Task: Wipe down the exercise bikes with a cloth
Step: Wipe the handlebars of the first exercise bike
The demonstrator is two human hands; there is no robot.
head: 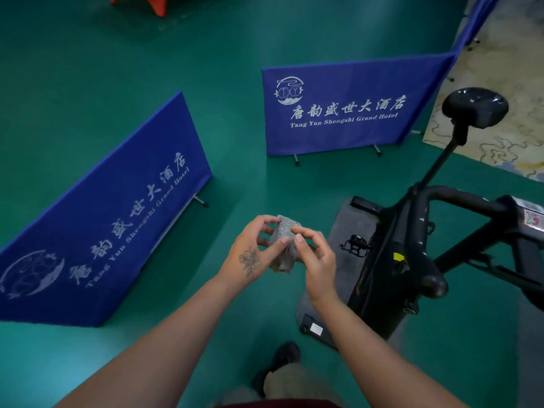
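— Holding anything, those 2 hands?

— Yes. A grey cloth (284,241), bunched up, sits between them. The left hand (255,251) curls its fingers over the top edge and lays its thumb across the front; the right hand (316,256) pinches the near side with thumb and fingers bent round it. Both grip the cloth.

— And the bike?

— The black exercise bike (412,248) stands just right of the grip, not touched by either hand. Its saddle (475,106) rises beyond and to the right, and a pedal (354,245) sits near the right hand's fingertips. A grey mat (343,231) lies under the bike.

— The room?

— Green floor (117,69) all round. 2 blue banner barriers (350,110) with white hotel lettering stand beyond and left of the grip. A patterned carpet (506,83) lies far right.

— The arms?

— Both bare forearms reach forward, meeting at the cloth. A dark shoe (284,356) shows below them.
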